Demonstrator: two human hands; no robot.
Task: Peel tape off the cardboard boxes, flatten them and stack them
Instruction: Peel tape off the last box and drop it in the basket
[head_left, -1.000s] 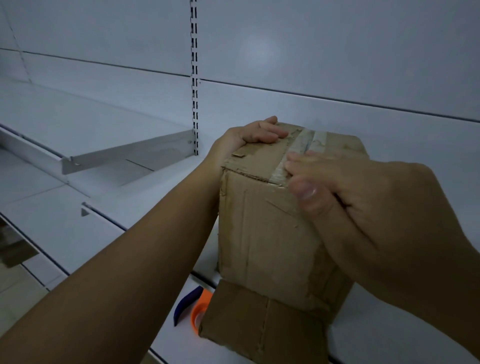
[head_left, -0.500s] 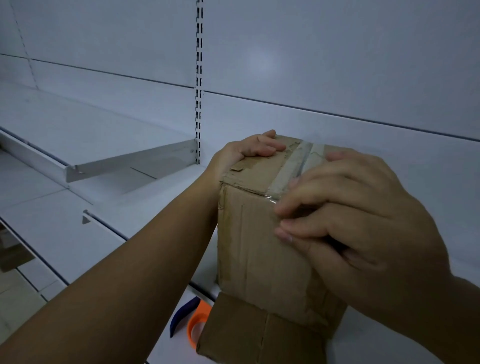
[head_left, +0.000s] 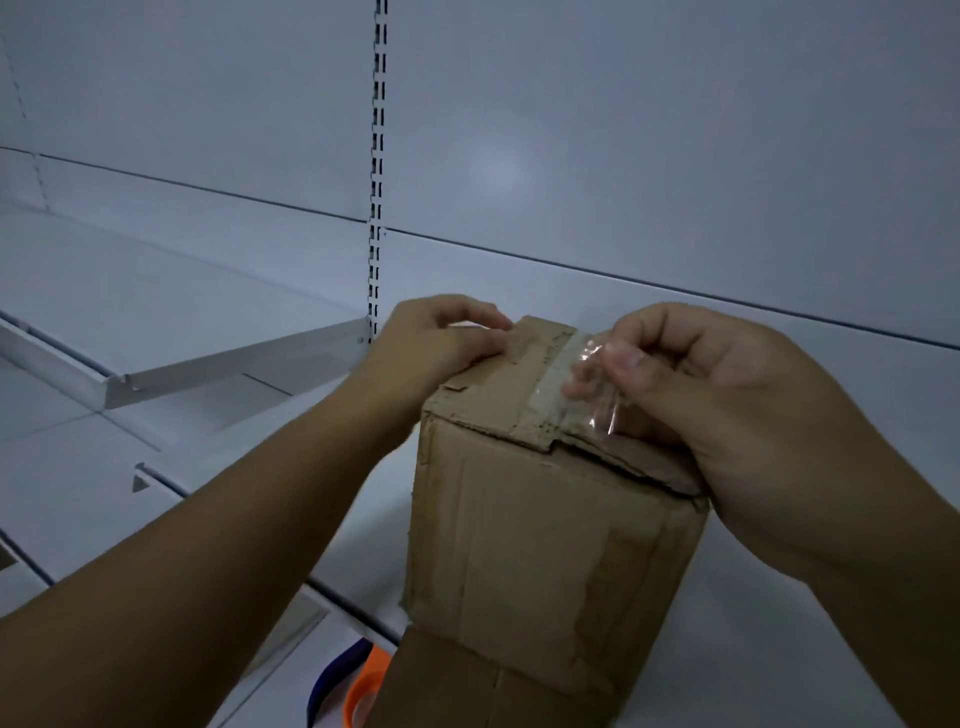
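Cardboard fills the middle of our view: a worn brown box (head_left: 545, 530) stands upright on the white shelf (head_left: 779, 623), toward its front edge, with an open bottom flap (head_left: 483, 686) folded out toward us and cut off by the lower border. We cannot see the far side of the box, nor what is inside it, and the seam on top is partly hidden behind our fingers. Beside the flap, at the shelf's front edge, an orange and blue object (head_left: 353, 686) shows only in part, too cut off for us to name. Clear tape (head_left: 597, 384) is hard to make out; we see it as a glossy, crinkled strip lifted off the near end of the top seam, its far length lying flat along the box top. Our right hand (head_left: 727, 415) is curled above the near top edge on the right, thumb and fingertips pinched narrowly on the loose end of the tape. Our left hand (head_left: 441, 343) reaches across from the left and rests on the far left top corner, fingers bent and pressed down on the cardboard, gripping nothing that we can see. Behind the box rise a white back panel (head_left: 623, 130) and a slotted upright (head_left: 378, 182).
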